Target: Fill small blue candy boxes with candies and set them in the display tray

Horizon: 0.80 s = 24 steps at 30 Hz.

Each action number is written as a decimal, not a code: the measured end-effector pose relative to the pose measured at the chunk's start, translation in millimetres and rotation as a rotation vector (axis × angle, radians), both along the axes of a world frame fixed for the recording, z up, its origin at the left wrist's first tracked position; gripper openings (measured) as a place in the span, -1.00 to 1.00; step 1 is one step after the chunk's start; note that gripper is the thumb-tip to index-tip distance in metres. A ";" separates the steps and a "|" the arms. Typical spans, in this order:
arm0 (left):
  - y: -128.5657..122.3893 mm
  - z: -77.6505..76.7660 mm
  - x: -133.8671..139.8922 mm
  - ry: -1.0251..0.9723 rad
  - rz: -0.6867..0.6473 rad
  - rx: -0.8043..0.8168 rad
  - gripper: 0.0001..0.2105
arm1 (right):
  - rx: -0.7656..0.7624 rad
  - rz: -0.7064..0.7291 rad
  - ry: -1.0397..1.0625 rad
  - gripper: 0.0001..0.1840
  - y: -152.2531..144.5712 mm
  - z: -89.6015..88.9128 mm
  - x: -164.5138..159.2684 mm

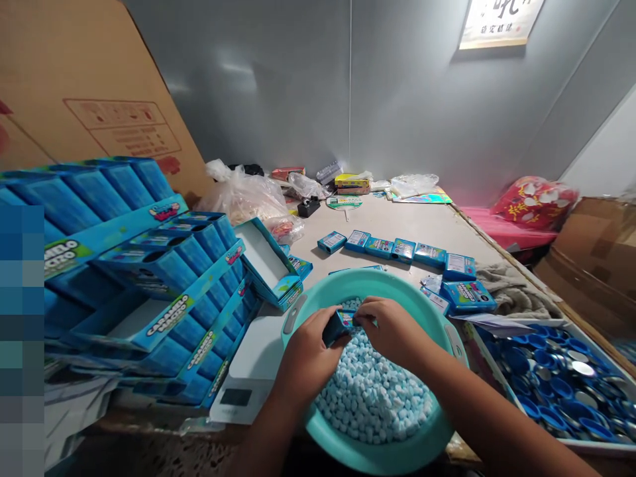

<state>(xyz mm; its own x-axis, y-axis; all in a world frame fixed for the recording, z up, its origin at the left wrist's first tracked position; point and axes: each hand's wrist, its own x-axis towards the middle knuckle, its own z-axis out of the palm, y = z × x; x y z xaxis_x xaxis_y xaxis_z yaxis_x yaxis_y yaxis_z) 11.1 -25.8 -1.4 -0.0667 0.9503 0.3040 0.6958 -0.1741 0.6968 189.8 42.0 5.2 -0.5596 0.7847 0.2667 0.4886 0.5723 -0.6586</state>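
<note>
My left hand is wrapped round a small blue candy box and holds it tilted over the basin. At the box's open end, the fingers of my right hand are pinched together; whether they grip a flap or something else is hidden. Both hands are above a turquoise basin filled with small pale blue and white candies. A white digital scale lies under the left edge of the basin, beside my left forearm.
Stacked blue display trays of candy boxes rise at the left, near a cardboard box. Several small blue boxes form a curved row behind the basin. A white tray of blue lids sits right, near a grey cloth.
</note>
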 end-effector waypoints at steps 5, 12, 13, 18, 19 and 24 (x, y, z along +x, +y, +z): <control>2.2 -2.2 0.6 -0.044 -0.034 0.124 -0.58 | -0.021 -0.127 0.284 -0.71 -3.8 -4.6 2.2; -7.1 -2.8 3.8 -0.040 -0.039 0.236 -0.55 | 0.043 -0.062 0.276 -0.81 -10.7 13.9 6.5; -7.8 -2.9 4.3 -0.038 -0.042 0.235 -0.54 | 0.075 -0.051 0.249 -0.78 -12.5 16.9 7.8; -8.6 -1.4 6.1 -0.083 -0.068 0.192 -0.53 | 0.087 -0.086 0.212 -0.77 -15.8 18.9 15.5; -8.8 -0.7 6.3 -0.098 -0.079 0.176 -0.54 | 0.046 -0.102 0.210 -0.80 -14.9 17.2 17.4; -9.9 -0.4 8.0 -0.199 -0.084 0.177 -0.56 | -0.110 -0.183 0.330 -0.84 -8.8 9.6 25.2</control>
<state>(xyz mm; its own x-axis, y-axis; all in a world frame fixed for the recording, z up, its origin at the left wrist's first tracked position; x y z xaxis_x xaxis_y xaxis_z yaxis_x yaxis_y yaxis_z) 19.1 -35.8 -1.9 -0.0653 0.8883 0.4546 0.5260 -0.3565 0.7722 215.0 33.2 14.8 -0.3063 0.8973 0.3178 0.3273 0.4128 -0.8500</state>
